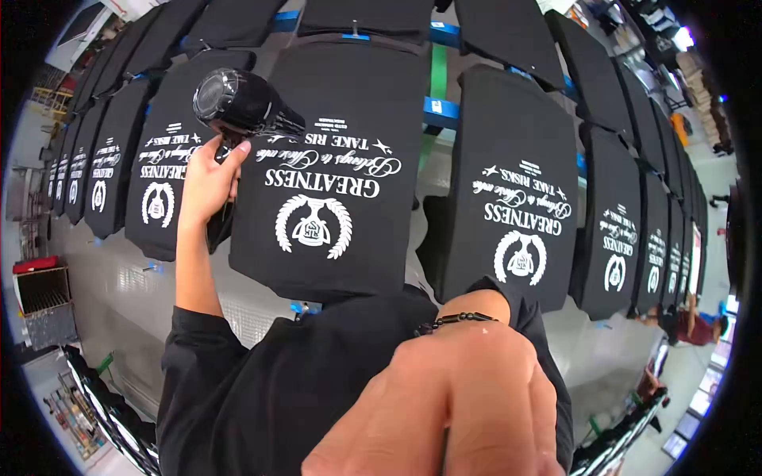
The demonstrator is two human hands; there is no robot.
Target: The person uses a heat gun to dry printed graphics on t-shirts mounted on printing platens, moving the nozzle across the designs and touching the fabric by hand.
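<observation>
My left hand is wrapped round the handle of a black hair dryer, whose nozzle points right over a black shirt with white "GREATNESS" print and a laurel emblem. My right hand is very large in the lower middle, close to the camera, fingers bent toward the bottom edge; their tips are out of sight. A dark beaded bracelet circles that wrist. Another printed black shirt lies flat just beyond it, to the right.
Rows of black shirts on flat boards curve away on both sides. Blue and green frame parts show between boards. A person in a red top is at the far right. A red-topped rack stands far left.
</observation>
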